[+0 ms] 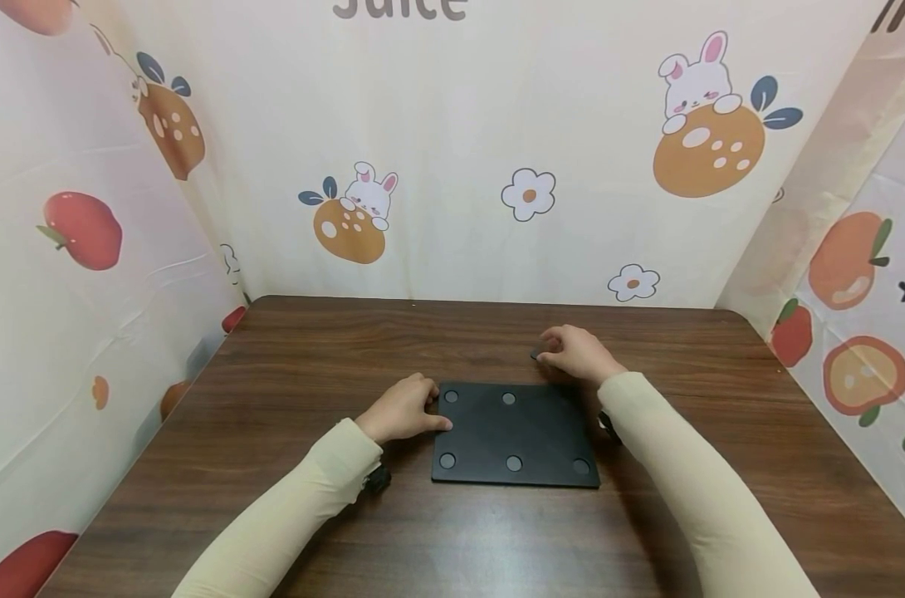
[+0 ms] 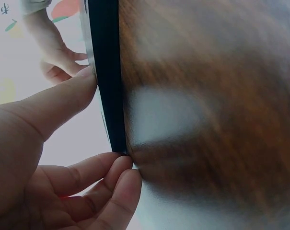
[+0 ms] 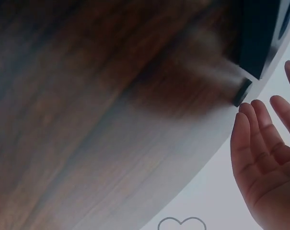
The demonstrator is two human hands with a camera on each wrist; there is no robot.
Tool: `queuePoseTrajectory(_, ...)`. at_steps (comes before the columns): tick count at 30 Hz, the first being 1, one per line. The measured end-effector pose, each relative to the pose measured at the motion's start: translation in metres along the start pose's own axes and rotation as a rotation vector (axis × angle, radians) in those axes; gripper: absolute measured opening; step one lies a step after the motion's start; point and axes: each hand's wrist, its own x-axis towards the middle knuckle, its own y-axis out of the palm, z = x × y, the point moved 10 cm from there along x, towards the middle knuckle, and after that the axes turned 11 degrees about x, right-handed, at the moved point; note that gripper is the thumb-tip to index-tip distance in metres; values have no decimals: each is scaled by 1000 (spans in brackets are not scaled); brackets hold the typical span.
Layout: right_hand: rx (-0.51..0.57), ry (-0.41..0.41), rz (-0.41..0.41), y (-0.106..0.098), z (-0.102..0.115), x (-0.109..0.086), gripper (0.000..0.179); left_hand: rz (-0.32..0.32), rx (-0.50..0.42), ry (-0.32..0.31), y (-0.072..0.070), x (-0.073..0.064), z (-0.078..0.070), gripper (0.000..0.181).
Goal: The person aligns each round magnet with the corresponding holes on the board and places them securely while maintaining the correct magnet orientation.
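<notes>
A flat black rectangular board (image 1: 542,432) with round recesses lies on the table, its far right corner partly hidden by the right arm. At its left edge, my left hand (image 1: 402,409) holds the board. The left thumb (image 2: 73,96) rests on the edge, with the curled fingers at the far left corner. Beyond the board, my right hand (image 1: 578,353) is over the table with thumb and fingers apart. A small dark flat piece (image 3: 243,93) lies by its fingertips; whether they touch it cannot be told. From the head, that piece (image 1: 535,354) is mostly hidden by the fingers.
The brown wooden table (image 1: 333,340) reaches back to a white curtain (image 1: 452,232) printed with fruit, rabbits and flowers. Similar cloth hangs on the left and right. A dark wrist device (image 1: 378,479) sits under the left cuff.
</notes>
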Motion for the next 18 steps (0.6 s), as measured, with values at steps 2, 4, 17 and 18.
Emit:
queuePoseTrajectory(2,-8,8,10,1,-2,2,42,0,-1,1,0,0,0,55)
queuePoseTrajectory(4,-19,7,18,2,-2,3,40,-2,0,3,0,0,0,55)
queuePoseTrajectory(17,-84,12,27,7,1,10,30,-6,0,4,0,0,0,54)
queuePoseTrajectory(18,-83,14,26,7,1,10,29,-6,0,4,0,0,0,54)
